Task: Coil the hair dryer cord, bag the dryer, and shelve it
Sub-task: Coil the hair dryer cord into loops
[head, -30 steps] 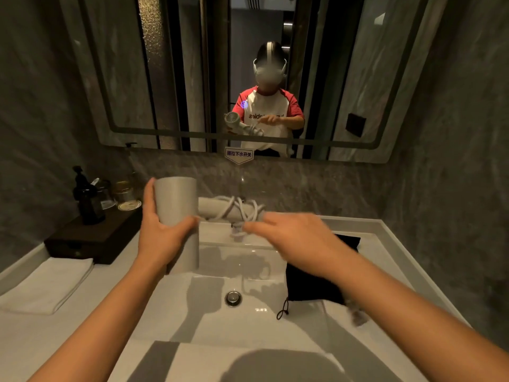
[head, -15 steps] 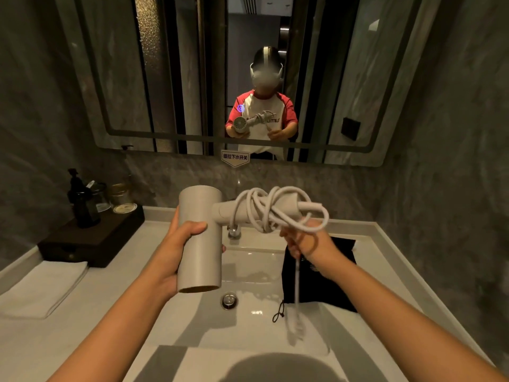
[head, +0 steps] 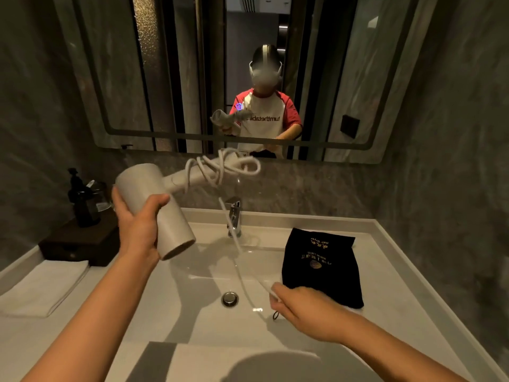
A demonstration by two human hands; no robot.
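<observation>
The left grip (head: 140,230) is closed around the barrel of the hair dryer (head: 172,223), fingers and thumb wrapped about it. The dryer is held up over the basin (head: 192,274), its handle pointing toward the mirror. The right grip (head: 300,307) is held low over the basin's right side, its fingers pinched on the loose run of the cord (head: 220,169). The plug cannot be made out.

Several loose loops are wound on the handle, and one length hangs slack past the faucet (head: 234,216) to the right grip. The coiling step is judged to be in hand and unfinished.

Next, the slack should be carried up and wound round the handle, then the end tucked. The black bag (head: 322,268) lies flat on the table (head: 391,271), just beside the right grip and not yet opened.
</observation>
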